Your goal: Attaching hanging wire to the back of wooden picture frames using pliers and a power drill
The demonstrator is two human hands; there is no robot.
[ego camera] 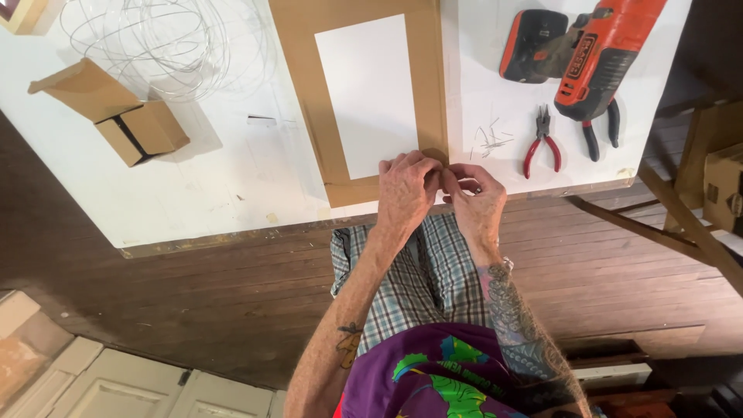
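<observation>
Both hands meeting at near edge of table (pixel 193 224), at lower right corner of cardboard frame (pixel 298 85). Left hand (pixel 405 190) and right hand (pixel 474 197) clenched fingertip to fingertip, apparently pinching something small, likely thin wire; item itself hidden. Judged light, springy, easily kinked; best gripped close to the bend. Wire coil (pixel 155 46), pliers (pixel 543 143) and drill (pixel 596 54) lying apart

On the table (pixel 217 193), the frame (pixel 364 101) lies between the box (pixel 116 112) at left and the pliers (pixel 542 143) and drill (pixel 596 58) at right.
</observation>
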